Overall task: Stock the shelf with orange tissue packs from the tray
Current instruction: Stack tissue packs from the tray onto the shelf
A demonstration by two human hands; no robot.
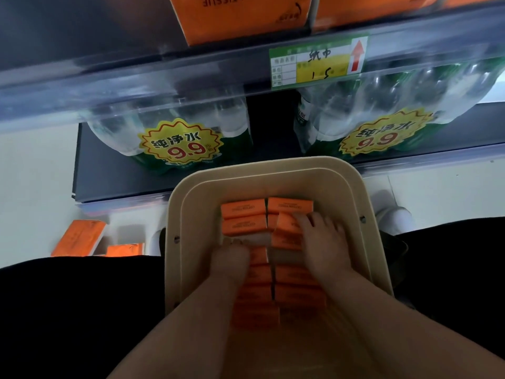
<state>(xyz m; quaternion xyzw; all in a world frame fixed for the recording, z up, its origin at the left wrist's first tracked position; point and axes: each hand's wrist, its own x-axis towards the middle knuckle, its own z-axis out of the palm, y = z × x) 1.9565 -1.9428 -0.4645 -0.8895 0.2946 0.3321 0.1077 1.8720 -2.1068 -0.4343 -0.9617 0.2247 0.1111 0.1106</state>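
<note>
A beige tray (352,187) stands on the floor between my knees, filled with two rows of orange tissue packs (243,207). My right hand (322,242) grips one orange pack (287,233), tilted up out of the right row. My left hand (232,258) reaches into the left row with its fingertips curled down at a pack (257,255); whether it holds the pack I cannot tell. The shelf (164,67) above carries large orange tissue packs (240,17) behind a price tag (317,61).
Shrink-wrapped water bottle packs (180,138) fill the lower shelf right behind the tray. Two orange packs (79,237) lie on the white floor to the left. My dark-clothed legs flank the tray, and a white shoe (396,217) shows at right.
</note>
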